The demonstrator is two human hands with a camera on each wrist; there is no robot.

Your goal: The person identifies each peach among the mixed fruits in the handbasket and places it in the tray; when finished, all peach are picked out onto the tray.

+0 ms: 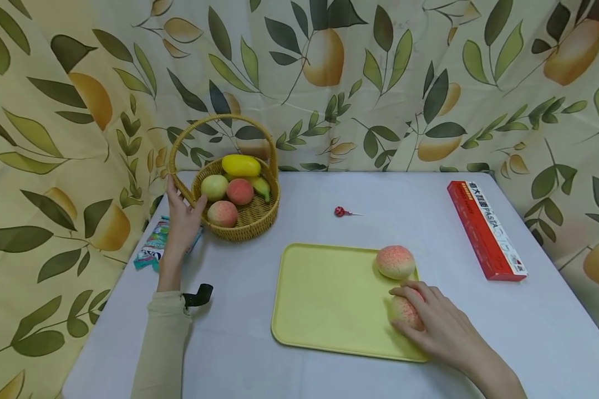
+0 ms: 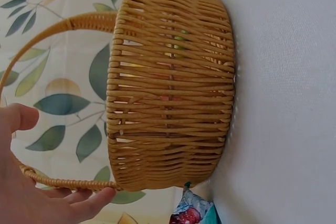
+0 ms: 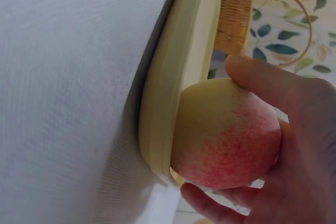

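At the tray's right side my right hand [image 1: 431,324] holds a peach [image 3: 228,135], thumb and fingers around it. The peach sits against the yellow tray [image 1: 329,299]. Another peach [image 1: 396,261] lies just beyond it in the tray's far right corner. My left hand [image 1: 183,219] is at the left side of a wicker basket [image 1: 244,230]. In the left wrist view its fingers [image 2: 97,203] lie extended along the handle's base, while the thumb stands apart. Inside the basket are two peaches [image 1: 223,214], a pale green round fruit [image 1: 214,188], a yellow fruit [image 1: 241,165] and a banana [image 1: 260,187].
A teal snack packet [image 1: 155,244] lies under the left forearm. Beyond the tray is a red-wrapped lollipop [image 1: 340,211]. A red pasta box [image 1: 486,230] lies at the right of the white table [image 1: 239,332]. Patterned cloth [image 1: 329,111] hangs behind.
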